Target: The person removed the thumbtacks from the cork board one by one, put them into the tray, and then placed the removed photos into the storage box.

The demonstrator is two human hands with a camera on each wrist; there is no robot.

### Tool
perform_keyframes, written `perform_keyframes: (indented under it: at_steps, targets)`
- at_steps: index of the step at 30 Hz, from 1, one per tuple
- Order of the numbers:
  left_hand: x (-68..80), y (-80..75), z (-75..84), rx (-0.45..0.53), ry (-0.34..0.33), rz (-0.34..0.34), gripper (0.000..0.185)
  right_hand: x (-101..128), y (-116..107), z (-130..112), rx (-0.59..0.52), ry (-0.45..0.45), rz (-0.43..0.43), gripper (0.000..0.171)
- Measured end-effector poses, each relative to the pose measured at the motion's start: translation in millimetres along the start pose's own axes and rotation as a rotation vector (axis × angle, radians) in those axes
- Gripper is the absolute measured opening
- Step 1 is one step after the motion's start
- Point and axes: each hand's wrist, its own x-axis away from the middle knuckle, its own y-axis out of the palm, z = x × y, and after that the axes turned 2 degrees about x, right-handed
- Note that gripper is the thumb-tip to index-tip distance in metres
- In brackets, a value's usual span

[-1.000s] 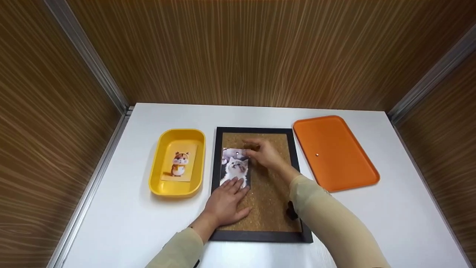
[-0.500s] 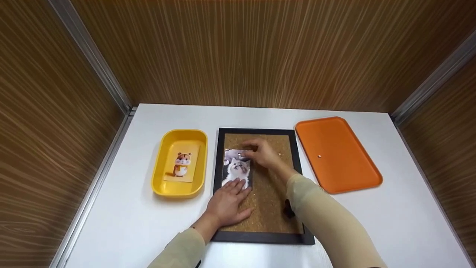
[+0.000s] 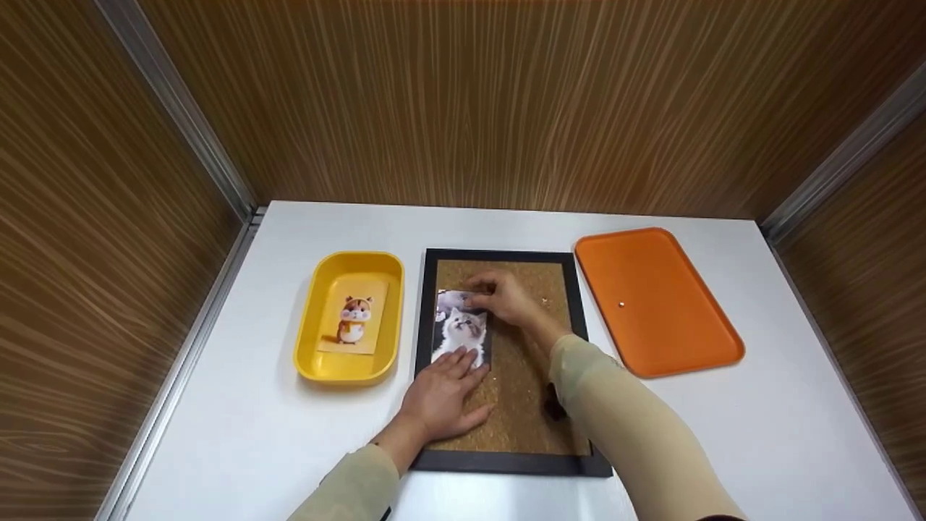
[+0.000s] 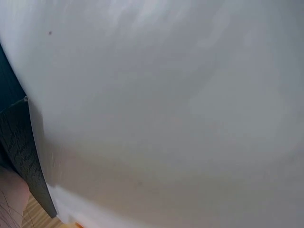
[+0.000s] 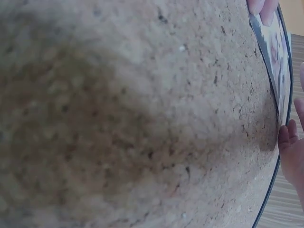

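Observation:
In the head view, a kitten photo (image 3: 463, 325) lies at the left of a black-framed corkboard (image 3: 524, 427). My left hand (image 3: 443, 398) rests flat with spread fingers on the photo's lower part. At the photo's top right corner is my right hand (image 3: 506, 298), thumb on the photo by a small shiny spot and fingers held apart above it. The right wrist view shows the thumb (image 5: 284, 135) at the end of the photo (image 5: 280, 66), with cork (image 5: 190, 109) filling most of the picture. The left wrist view holds mainly a blurred white tabletop (image 4: 156, 95).
A yellow tray (image 3: 304, 347) at the left holds a hamster picture (image 3: 353, 322). On the right lies an orange tray (image 3: 665, 311) with one small shiny bead-like piece (image 3: 621, 305). Wood-grain panels (image 3: 463, 101) enclose the white table (image 3: 239, 405).
The right hand has shifted slightly left, its thumb moving over the shiny spot near the photo's top. The left hand keeps its place on the photo. The whole view shifted slightly at first.

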Motion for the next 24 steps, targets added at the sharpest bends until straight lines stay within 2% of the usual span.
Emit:
perform_keyframes:
  at_steps: [5,12,24]
  targets:
    - [-0.5,0.2,0.7,-0.001,-0.009,-0.027,0.067,-1.5,3.2,7.1,-0.048,0.020,-0.006,0.030]
    - [0.7,-1.1,-2.0,0.008,-0.014,-0.015,0.066,-5.7,5.3,9.5,-0.023,0.059,-0.012,0.028]
    - [-0.7,0.9,0.5,0.031,-0.014,0.012,0.064,-3.3,7.8,16.1,0.054,-0.009,0.010,0.026]
